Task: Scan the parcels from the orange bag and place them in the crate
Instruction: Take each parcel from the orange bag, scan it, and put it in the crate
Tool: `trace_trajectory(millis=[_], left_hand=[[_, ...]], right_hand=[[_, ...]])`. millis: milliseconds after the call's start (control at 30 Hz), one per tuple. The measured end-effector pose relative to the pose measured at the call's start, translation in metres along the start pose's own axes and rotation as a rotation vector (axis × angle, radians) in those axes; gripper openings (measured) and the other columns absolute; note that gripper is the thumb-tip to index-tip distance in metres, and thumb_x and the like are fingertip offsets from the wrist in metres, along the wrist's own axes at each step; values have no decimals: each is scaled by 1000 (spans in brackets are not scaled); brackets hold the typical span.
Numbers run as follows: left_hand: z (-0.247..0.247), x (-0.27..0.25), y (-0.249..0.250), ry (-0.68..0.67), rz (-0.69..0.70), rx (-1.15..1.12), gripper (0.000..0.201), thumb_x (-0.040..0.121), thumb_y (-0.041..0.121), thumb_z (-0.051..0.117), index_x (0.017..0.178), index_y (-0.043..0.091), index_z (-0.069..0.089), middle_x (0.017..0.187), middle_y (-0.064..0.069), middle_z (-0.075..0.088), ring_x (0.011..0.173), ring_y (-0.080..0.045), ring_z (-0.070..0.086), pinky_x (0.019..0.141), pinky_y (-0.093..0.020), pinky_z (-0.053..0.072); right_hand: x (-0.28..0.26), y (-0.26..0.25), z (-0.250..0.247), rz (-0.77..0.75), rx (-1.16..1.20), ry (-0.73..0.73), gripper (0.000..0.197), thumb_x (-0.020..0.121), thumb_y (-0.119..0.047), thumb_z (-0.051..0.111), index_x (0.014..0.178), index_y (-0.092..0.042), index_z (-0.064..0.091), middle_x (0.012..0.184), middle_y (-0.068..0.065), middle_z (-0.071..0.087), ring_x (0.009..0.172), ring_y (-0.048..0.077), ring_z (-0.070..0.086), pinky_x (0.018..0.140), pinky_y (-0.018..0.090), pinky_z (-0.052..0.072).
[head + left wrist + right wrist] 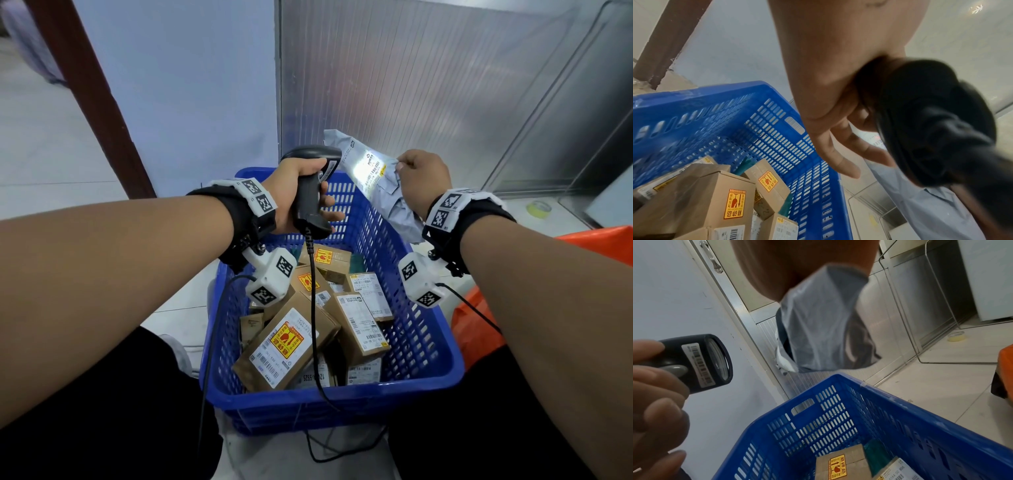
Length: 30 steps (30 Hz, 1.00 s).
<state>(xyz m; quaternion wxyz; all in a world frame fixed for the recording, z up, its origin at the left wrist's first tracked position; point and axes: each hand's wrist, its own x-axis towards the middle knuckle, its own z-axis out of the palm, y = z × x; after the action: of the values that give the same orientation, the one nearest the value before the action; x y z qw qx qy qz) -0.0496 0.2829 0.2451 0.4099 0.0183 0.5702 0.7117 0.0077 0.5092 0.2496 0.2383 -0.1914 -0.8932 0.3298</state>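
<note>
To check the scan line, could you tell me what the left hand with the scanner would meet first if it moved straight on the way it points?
Probably the grey mailer bag that the right hand holds up; the scanner in the left hand lights its label. Depth is unclear.

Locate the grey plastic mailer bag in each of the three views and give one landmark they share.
Head: grey plastic mailer bag centre-right, above the crate's far end, held by the right hand.
Left wrist: lower right, behind the black handheld scanner.
Right wrist: upper centre, hanging below the palm.
Shared landmark: blue perforated plastic crate.
</note>
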Motion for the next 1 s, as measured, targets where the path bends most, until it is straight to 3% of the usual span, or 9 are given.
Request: trace_trajectory(millis=[100,667,733,867,933,1000], left_hand=[[2,-2,-1,-34,-25,19,39,94,47,60,80,11,61,76,-9,68,95,-39,72,98,-62,49],[-5,-4,-1,-32,-68,55,39,92,50,61,82,12,61,83,-10,70,99,-39,72,100,-61,48],[-5,-3,-1,-34,-62,73,37,92,48,62,84,12,61,86,-11,71,98,-38,72,95,-59,52],[-3,-1,-3,-23,-1,126,32,92,43,63,79,14,60,92,-12,73,93,-35,71,78,-42,59],[-3,1,-4,11,29,126,32,93,41,63,77,13,60,91,-13,72,86,-33,71,68,-35,61],[-4,3,-6,44,58,136,33,95,40,62,77,12,61,87,-13,72,77,-30,70,61,-31,60]], right_hand=[[0,0,-2,-10,-10,13,24,98,-14,45,98,-9,69,86,5,63,80,20,55,70,27,41],[-1,7,-7,-14,-12,24,23,98,-13,46,95,-10,68,82,6,61,77,22,54,69,27,40],[-2,6,-7,-4,-6,15,23,97,-13,46,93,-11,68,82,5,62,77,21,54,68,26,40],[-3,-1,-8,-1,32,31,22,97,-13,47,92,-11,68,82,3,61,77,18,54,70,26,41],[-3,-5,-8,18,111,-110,20,100,-18,48,99,-13,67,86,3,65,77,13,55,69,24,43],[-9,-9,-4,154,267,-400,27,101,-27,49,120,-15,65,112,5,69,92,16,62,73,27,51]])
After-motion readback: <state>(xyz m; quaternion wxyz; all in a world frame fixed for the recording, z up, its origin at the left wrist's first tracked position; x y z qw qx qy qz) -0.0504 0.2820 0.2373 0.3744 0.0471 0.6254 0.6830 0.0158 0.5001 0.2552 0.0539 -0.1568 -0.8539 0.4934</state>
